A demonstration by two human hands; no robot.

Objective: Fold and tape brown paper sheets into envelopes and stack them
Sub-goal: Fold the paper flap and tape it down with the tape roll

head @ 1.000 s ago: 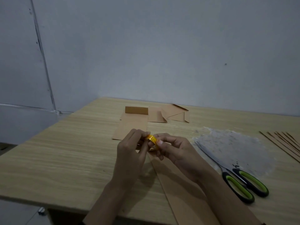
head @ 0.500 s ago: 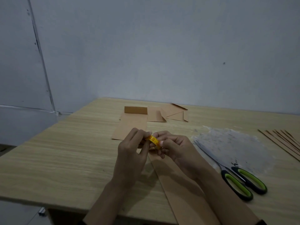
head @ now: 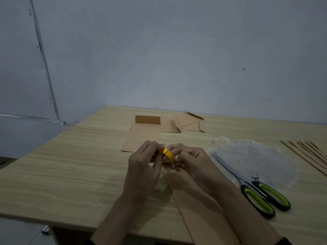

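Observation:
A small yellow tape roll [head: 167, 154] is held up between both hands above the table. My right hand [head: 190, 160] grips the roll with curled fingers. My left hand [head: 144, 165] pinches at the roll's left edge with thumb and fingertips. Beneath the hands a long brown paper sheet [head: 200, 206] lies on the wooden table [head: 70, 170], running toward the near edge. A folded brown envelope with its flap raised [head: 144, 133] lies just beyond the hands. More folded brown pieces [head: 184, 123] sit behind it.
Scissors with green and black handles [head: 256, 193] lie to the right of my right forearm, on a crinkled clear plastic sheet [head: 251, 156]. Several brown paper strips [head: 311, 154] are fanned at the far right edge. A grey wall stands behind the table.
Both hands stay on the tape roll in nearly the same place; the fingers have shifted slightly around it. Nothing else on the table has moved.

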